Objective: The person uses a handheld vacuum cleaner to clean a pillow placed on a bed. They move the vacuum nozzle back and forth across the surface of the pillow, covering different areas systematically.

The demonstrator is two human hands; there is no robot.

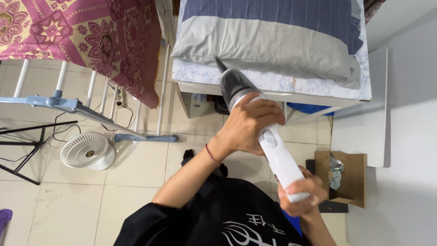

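Observation:
I hold a handheld vacuum cleaner (273,150) with a white body and a dark see-through dust cup with both hands. My left hand (250,125) wraps the body just behind the dust cup. My right hand (302,191) grips the white handle end near my body. The thin dark nozzle tip touches the lower edge of a grey pillow (264,45) lying on a marble-patterned table top (282,83).
A blue striped pillow (273,11) lies behind the grey one. A drying rack (68,105) draped with a patterned magenta cloth (91,32) stands at left, a small white fan (87,151) under it. A cardboard box (346,177) sits by the white wall at right.

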